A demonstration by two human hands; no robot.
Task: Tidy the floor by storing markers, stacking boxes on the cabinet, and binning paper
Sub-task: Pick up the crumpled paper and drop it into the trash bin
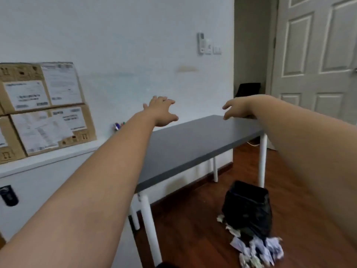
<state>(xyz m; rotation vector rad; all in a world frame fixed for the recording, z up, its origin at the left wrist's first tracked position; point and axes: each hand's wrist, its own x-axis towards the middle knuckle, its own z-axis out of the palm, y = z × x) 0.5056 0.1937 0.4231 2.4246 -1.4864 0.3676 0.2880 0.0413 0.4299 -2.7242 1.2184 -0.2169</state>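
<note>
Both my arms stretch forward over a grey table [193, 144]. My left hand [161, 111] hovers above the table's far edge with fingers spread and holds nothing. My right hand [236, 109] hangs over the far right end, fingers curled downward and empty. Two cardboard boxes [44, 111] with paper labels stand stacked on a white cabinet [48, 161] at the left. Several markers [118, 126] stand upright at the wall between the cabinet and the table. Crumpled paper [257, 250] lies on the wooden floor beside a bin lined with a black bag [248, 207].
The table has white legs [262, 161]. A white panelled door [316, 55] fills the right side, with a dark doorway to its left. A black lock [8, 195] sits on the cabinet front. Wooden floor [193, 229] lies open between the table and the bin.
</note>
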